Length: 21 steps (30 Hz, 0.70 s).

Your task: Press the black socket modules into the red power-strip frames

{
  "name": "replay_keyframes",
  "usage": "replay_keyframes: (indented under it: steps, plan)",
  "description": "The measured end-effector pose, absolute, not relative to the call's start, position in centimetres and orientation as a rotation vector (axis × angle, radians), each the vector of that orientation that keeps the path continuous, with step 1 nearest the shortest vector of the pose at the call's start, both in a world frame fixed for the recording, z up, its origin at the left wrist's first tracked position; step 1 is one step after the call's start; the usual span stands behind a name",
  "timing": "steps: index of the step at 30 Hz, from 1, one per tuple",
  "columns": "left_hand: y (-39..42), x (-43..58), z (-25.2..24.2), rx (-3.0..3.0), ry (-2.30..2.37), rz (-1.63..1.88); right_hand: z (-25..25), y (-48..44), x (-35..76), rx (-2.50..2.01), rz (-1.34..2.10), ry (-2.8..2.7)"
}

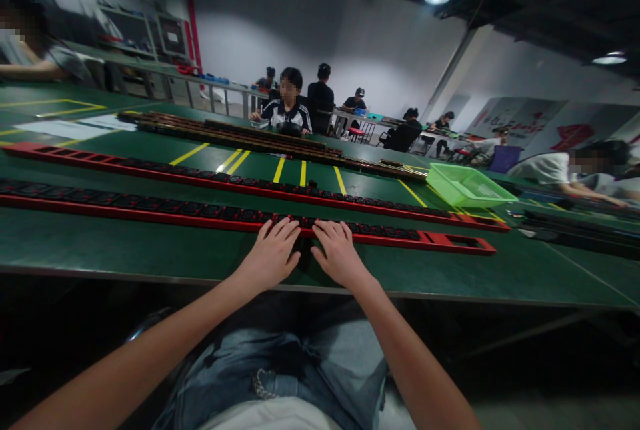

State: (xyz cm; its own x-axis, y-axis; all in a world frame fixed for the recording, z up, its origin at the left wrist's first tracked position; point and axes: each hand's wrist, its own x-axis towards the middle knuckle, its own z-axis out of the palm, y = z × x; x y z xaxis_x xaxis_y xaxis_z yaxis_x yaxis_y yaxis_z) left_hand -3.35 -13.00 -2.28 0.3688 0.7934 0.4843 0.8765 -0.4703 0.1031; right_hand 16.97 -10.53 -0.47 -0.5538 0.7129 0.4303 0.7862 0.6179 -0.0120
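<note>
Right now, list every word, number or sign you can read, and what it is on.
None can be read.
Wall banner: red marks, too blurred to read.
Framed board at the far wall: too small to read.
Red strip under the left hand and right hand: no lettering visible.

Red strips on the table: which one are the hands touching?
The nearer red strip, closest to the person: left hand and right hand both rest on it. The farther red strip lies behind, untouched.

Green table (100, 247) bears two red strips (200, 218), dark strips (240, 133), a basket (467, 187).
</note>
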Motion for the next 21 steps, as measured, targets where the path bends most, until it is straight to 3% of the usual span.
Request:
replay_keyframes:
  steps: [21]
  plan:
    - [-13.42,-3.20,-1.88,-2.367,-1.628,-0.725,-0.41,-10.54,16.93,-1.196,-0.243,-2.447]
